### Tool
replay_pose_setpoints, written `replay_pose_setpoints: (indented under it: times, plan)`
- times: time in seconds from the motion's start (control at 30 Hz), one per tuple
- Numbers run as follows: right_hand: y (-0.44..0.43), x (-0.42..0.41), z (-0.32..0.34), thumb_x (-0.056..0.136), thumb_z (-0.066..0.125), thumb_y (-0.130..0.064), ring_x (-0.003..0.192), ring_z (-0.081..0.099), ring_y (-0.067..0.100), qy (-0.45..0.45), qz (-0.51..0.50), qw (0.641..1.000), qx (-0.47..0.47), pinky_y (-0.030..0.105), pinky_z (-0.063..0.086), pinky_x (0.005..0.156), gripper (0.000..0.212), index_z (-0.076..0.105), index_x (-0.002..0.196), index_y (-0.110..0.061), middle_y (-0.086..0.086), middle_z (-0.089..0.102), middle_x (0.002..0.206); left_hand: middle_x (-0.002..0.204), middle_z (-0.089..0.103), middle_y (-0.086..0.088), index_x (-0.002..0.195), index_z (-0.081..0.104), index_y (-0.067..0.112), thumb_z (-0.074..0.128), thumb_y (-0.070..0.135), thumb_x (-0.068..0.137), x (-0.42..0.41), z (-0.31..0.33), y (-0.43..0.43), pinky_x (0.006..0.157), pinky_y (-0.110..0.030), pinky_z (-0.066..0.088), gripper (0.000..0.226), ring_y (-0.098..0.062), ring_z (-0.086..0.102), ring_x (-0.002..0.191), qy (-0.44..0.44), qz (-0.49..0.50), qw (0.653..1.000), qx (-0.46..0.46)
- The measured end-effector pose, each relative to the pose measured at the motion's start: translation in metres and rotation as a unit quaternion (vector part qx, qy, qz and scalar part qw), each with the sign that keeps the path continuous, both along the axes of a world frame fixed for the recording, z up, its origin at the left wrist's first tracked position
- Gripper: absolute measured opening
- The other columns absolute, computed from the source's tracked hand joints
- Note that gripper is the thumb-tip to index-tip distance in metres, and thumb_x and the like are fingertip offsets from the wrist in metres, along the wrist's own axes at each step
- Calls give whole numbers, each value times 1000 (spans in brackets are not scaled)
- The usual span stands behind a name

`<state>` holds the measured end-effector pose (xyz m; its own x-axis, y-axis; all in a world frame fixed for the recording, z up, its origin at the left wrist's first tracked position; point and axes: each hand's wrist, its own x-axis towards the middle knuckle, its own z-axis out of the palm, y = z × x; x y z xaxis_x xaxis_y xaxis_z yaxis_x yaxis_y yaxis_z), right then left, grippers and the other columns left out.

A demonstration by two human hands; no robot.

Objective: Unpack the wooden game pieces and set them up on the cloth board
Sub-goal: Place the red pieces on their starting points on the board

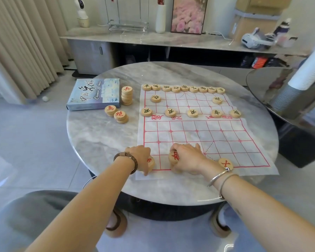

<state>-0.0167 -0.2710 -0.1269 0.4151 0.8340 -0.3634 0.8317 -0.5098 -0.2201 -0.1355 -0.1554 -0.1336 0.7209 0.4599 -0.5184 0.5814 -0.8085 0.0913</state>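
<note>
Though partly hidden, red pieces (174, 157) seemingly in left hand (141, 157), right hand (186, 159).

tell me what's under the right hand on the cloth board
The right hand grips red-marked wooden pieces at the near edge of the cloth board; one face shows. The hand covers the rest, so their number cannot be told.

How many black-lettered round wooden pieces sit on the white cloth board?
16 black-lettered round wooden pieces: nine along the far edge, two one row nearer, five along the middle river line. None look hidden.
</note>
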Motion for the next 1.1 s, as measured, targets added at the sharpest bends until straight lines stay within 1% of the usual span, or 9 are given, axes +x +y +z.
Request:
replay_pose_setpoints:
  times: [0.13,0.23,0.33,0.47,0.57,0.63,0.73,0.9,1.1]
  plan:
    - [0,5,1,77,66,-16,118,46,22,2,-13,1000,11,44,22,106,46,48,119,-19,0,55,118,121,54,-5,124,48,15,71,34,78,0,2,3,99,-38,36,55,-24,53,111,15,-5,1000,4]
    - [-1,11,-1,79,68,-26,119,47,23,-4,-26,999,20,40,29,97,49,46,123,-19,0,54,122,124,50,-4,127,47,16,70,35,79,6,10,3,99,-38,36,56,-24,51,114,-14,-1,1000,7]
    - [-3,14,-1,83,65,-29,120,48,24,7,-45,998,39,39,32,95,55,39,131,-21,2,54,126,125,50,-4,129,44,17,69,36,80,17,19,1,100,-39,35,59,-24,50,116,-54,8,998,7]
    - [-9,27,4,85,63,-24,120,47,26,3,-63,995,77,35,39,92,49,42,129,-23,6,50,128,128,51,-3,131,41,18,69,35,80,32,26,-4,100,-38,37,60,-23,49,118,-101,22,995,-11]
    - [-19,46,9,82,64,-10,120,46,26,22,-115,989,87,31,37,91,54,42,130,-23,7,47,129,129,49,-3,133,40,17,68,33,82,44,27,-13,99,-38,38,60,-24,49,119,-119,9,993,-13]
    - [-29,58,11,83,57,0,123,44,25,41,-148,983,97,30,37,95,58,39,134,-22,9,44,131,130,48,-3,133,40,18,67,34,82,56,26,-20,99,-38,37,60,-23,48,120,-124,-2,992,-4]
    - [-48,75,14,86,48,3,127,42,28,38,-180,978,99,34,36,101,61,35,141,-21,11,41,137,131,48,-2,135,39,19,65,36,83,78,26,-34,100,-40,34,60,-23,47,121,-132,-22,991,3]
    - [-86,106,12,89,53,-7,131,41,27,5,-183,983,28,35,36,104,62,29,145,-18,9,42,142,134,47,-3,136,39,18,60,42,86,121,29,-64,108,-47,29,59,-24,40,126,-140,-91,985,37]
    - [-115,125,6,89,55,-24,110,52,26,-2,-190,982,-11,33,42,92,40,45,127,-15,8,52,124,134,46,-4,137,39,18,57,48,86,149,24,-87,108,-47,29,62,-24,39,126,-121,-135,983,27]
